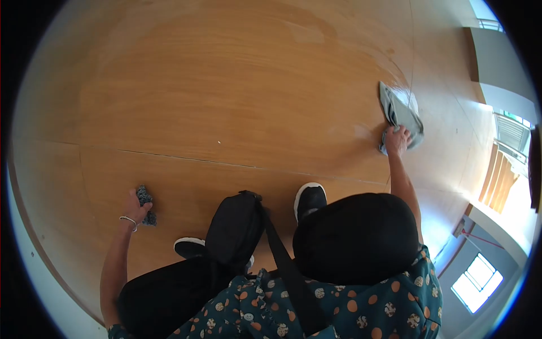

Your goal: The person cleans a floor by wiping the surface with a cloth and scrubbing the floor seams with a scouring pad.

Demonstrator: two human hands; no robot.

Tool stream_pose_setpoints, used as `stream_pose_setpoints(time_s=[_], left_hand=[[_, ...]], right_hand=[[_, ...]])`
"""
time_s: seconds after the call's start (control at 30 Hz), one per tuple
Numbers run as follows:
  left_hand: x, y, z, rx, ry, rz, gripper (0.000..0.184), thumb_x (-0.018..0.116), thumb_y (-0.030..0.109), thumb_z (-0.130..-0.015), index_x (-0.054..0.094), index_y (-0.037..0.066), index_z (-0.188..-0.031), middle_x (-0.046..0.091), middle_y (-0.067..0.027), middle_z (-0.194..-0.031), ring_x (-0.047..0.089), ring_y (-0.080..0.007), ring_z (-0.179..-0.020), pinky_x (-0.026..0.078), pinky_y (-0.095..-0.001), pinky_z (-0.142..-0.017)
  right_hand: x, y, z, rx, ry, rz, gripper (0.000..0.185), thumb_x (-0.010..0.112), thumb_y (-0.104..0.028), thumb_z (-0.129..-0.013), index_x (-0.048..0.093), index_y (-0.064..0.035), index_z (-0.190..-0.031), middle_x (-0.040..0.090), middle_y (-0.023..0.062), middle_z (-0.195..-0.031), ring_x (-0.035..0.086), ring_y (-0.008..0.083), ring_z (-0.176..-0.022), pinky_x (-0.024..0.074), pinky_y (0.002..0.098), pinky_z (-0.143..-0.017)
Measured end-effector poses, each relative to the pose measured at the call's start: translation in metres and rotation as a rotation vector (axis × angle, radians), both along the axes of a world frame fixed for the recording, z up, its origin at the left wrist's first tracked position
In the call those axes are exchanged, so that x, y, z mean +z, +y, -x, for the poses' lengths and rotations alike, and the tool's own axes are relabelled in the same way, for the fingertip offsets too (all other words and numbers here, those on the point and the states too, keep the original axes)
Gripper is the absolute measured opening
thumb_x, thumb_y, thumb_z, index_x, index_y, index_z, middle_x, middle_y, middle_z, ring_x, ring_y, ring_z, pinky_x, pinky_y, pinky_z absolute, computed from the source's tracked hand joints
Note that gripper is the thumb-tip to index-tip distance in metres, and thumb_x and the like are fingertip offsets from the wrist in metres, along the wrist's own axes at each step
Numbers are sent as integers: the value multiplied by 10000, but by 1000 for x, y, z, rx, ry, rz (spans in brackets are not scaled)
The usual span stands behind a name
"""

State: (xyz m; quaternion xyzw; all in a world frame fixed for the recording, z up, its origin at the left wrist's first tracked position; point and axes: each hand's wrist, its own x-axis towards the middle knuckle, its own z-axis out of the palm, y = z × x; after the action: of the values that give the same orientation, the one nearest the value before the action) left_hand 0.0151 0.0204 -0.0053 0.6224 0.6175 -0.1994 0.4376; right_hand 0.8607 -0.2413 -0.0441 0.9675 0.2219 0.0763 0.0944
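My left hand (135,209), with a bracelet at the wrist, is closed on a dark grey, rough-looking scrubbing pad (145,204) on the brown floor (226,101) at the left. Out to the right, my right hand (398,140) grips the near end of a grey-green cloth (405,116). The cloth lies bunched on the floor, its far end stretching forward. Wet, shiny streaks show on the floor around and beyond it.
A black bag (234,226) on a strap hangs between my bent knees. My black shoes (310,199) stand on the floor. Thin seams cross the floor. At the right are a white ledge, a railing, wooden steps (497,178) and a bright window (477,282).
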Motion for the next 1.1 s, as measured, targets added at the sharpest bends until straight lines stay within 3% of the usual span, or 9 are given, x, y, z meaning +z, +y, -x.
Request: stream_pose_setpoints(time_s=[0.1, 0.2, 0.4, 0.47, 0.6, 0.7, 0.83, 0.97, 1.1], left_hand=[[-6, -13, 3, -6, 15, -110, 610, 714, 123, -800, 446, -30, -1327, 611, -219, -1117, 625, -374, -948, 511, -427, -857], [-9, -10, -8, -10, -166, -283, 606, 727, 156, -797, 449, -23, -1305, 606, -230, -1126, 631, -389, -948, 511, -435, -862], [93, 26, -85, -27, -228, -236, 584, 753, 197, -772, 475, 36, -1259, 581, -196, -1155, 622, -376, -956, 516, -428, -846], [115, 36, -87, -515, -418, -492, 593, 765, 191, -767, 485, 97, -1281, 540, -150, -1212, 599, -348, -1017, 518, -406, -846], [99, 52, -90, -887, -536, -667, 551, 776, 194, -755, 520, 156, -1242, 500, -103, -1210, 575, -320, -1049, 535, -374, -842], [69, 34, -141, -1066, -483, -584, 597, 791, 219, -719, 518, 183, -1249, 499, -84, -1207, 576, -287, -1015, 546, -368, -794], [81, 36, -150, -1101, -397, -708, 587, 799, 211, -694, 520, 210, -1211, 500, -66, -1187, 572, -262, -978, 547, -342, -745], [89, 65, -122, -1088, -139, -687, 546, 772, 194, -731, 516, 221, -1213, 500, -46, -1207, 578, -261, -985, 547, -349, -759], [141, 94, -44, -648, -38, -535, 475, 734, 157, -743, 572, 188, -1188, 554, -60, -1115, 599, -296, -971, 526, -362, -781]], right_hand=[[21, 33, 60, 181, 30, -9, 337, 607, -304, -861, 608, -74, -1107, 600, 181, -1104, 551, 409, -1015, 492, 493, -880], [21, 62, 171, 689, 48, -179, 322, 652, -225, -785, 584, -64, -1055, 575, 152, -1049, 544, 363, -944, 479, 462, -785], [100, 132, 347, 1103, 762, -468, 363, 711, -110, -735, 569, -63, -1066, 564, 116, -1112, 535, 319, -974, 481, 395, -865], [132, 152, 395, 1252, 882, -551, 388, 719, -118, -751, 576, -64, -1108, 554, 114, -1165, 544, 313, -1032, 482, 382, -901], [159, 180, 472, 1417, 755, -378, 638, 767, -182, -700, 569, -143, -1305, 432, 111, -1451, 503, 298, -1202, 433, 385, -985], [121, 162, 441, 1409, 705, -137, 612, 738, -222, -729, 566, -184, -1315, 367, 68, -1549, 458, 262, -1262, 365, 542, -1032], [96, 179, 405, 1442, 475, -152, 498, 694, -253, -780, 601, -215, -1268, 392, 35, -1559, 438, 254, -1313, 261, 682, -1097], [85, 269, 299, 1136, 305, -322, 528, 768, -234, -694, 655, -225, -1210, 444, 50, -1519, 433, 254, -1343, 371, 489, -1041], [68, 314, 148, 693, 172, -254, 531, 730, -227, -765, 603, -235, -1281, 409, 37, -1539, 403, 282, -1384, 457, 515, -984]])
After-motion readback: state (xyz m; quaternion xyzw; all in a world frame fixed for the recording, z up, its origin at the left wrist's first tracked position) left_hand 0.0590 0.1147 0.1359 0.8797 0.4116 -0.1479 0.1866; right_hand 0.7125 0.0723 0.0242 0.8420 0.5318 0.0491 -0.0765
